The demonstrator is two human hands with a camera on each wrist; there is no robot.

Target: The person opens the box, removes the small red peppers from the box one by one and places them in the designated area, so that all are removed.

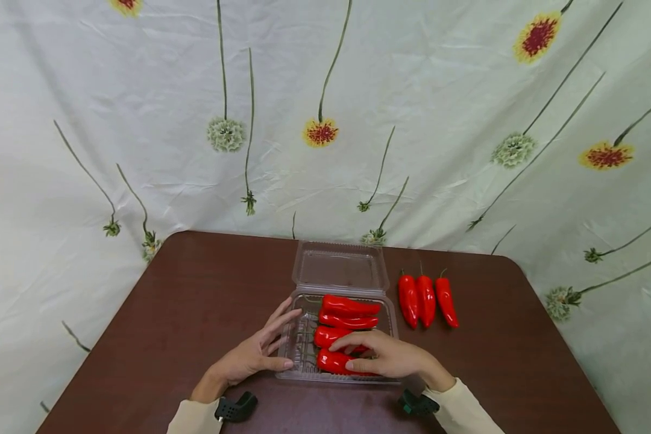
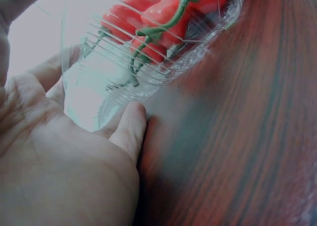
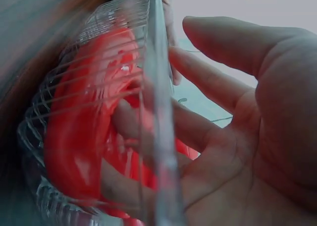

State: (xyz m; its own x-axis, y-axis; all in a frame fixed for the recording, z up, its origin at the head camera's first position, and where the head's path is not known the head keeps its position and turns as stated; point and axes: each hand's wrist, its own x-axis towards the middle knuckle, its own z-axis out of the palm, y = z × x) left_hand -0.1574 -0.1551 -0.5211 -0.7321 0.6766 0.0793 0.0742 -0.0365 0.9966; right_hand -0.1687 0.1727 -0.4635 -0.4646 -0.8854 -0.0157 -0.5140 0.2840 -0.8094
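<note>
A clear plastic clamshell box (image 1: pixel 393 319) sits on the table with its lid (image 1: pixel 340 268) laid back. Several glossy red chili peppers (image 1: pixel 349 306) lie crosswise inside, green stems (image 2: pixel 173 20) toward the left. My left hand (image 1: pixel 249 355) spreads at the box's left end, thumb and fingers straight along the wall. Over the nearest chilies reaches my right hand (image 1: pixel 393 355), partly hiding them. In the right wrist view its lower fingers (image 3: pixel 190 127) dip past the rim among the peppers, while the thumb stays outside, apart from them.
Three more red chilies (image 1: pixel 426 301) lie side by side right of the box, stems away from me. The dark brown table (image 1: pixel 222 271) ends at a flower-printed white cloth (image 1: pixel 412 78) behind it. Both wrists wear dark straps (image 1: pixel 236 407).
</note>
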